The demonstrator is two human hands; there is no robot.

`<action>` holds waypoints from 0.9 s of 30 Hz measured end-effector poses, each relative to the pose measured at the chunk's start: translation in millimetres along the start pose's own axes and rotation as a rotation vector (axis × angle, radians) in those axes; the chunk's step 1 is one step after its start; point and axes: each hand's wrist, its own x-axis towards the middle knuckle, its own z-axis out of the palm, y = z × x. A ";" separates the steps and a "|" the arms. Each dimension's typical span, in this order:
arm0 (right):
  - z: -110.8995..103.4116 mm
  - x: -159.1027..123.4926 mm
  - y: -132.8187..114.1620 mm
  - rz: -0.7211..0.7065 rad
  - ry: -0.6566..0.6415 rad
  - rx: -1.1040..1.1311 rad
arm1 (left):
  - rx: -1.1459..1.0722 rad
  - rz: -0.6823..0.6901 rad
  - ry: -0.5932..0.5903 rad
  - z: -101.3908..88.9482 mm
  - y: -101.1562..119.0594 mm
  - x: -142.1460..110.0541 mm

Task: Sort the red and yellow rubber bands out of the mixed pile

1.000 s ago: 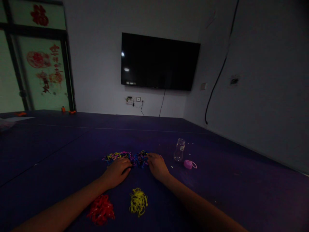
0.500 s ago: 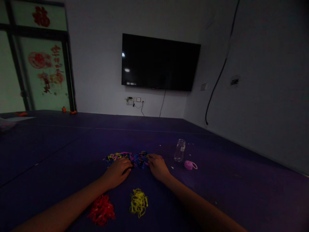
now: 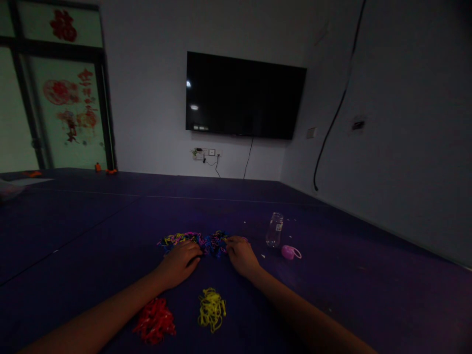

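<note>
A tangled heap of multicoloured rubber bands (image 3: 214, 243), mostly blue, pink, black and yellow, lies on the purple surface. My left hand (image 3: 183, 256) rests over its left half, thumb apart from the fingers; it covers some of the bands. At the heap's right end, my right hand (image 3: 239, 251) has its fingers bent onto the bands, the fingertips partly hidden among them. Nearer to me are two separate piles: red bands (image 3: 155, 322) beside my left forearm, and yellow bands (image 3: 212, 309) between my forearms.
A clear glass bottle (image 3: 274, 231) without a lid stands right of my right hand. Next to it is a pink cap with a loop (image 3: 289, 252). Small white scraps lie around them. A large television (image 3: 245, 96) hangs on the far wall; a black cable (image 3: 334, 123) hangs at right.
</note>
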 end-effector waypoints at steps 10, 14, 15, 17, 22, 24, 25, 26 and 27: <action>-3.6 1.9 -0.7 -0.070 0.034 0.061 | 0.004 -0.007 -0.015 -0.1 1.4 1.0; -3.4 1.7 -1.0 -0.104 0.020 0.057 | 0.001 -0.004 -0.006 -0.4 1.9 0.9; -3.1 1.5 -1.2 -0.113 0.017 0.058 | 0.000 0.000 -0.008 -0.3 1.6 0.9; -2.5 1.0 -1.4 -0.130 0.008 0.058 | -0.002 0.005 -0.009 0.0 0.9 0.9; -2.6 0.6 -2.3 -0.178 -0.037 0.034 | -0.013 -0.007 -0.006 0.8 0.2 0.9; -3.4 0.6 -2.9 -0.179 -0.047 0.022 | -0.016 -0.011 -0.006 0.4 1.1 0.9; -3.8 0.6 -3.2 -0.177 -0.050 0.017 | -0.017 -0.013 -0.006 0.0 1.7 0.8; -4.0 0.6 -3.4 -0.176 -0.054 0.013 | -0.017 -0.015 -0.006 -0.3 2.2 0.8; -4.1 0.5 -3.4 -0.178 -0.060 0.006 | -0.017 -0.017 -0.006 -0.6 2.6 0.8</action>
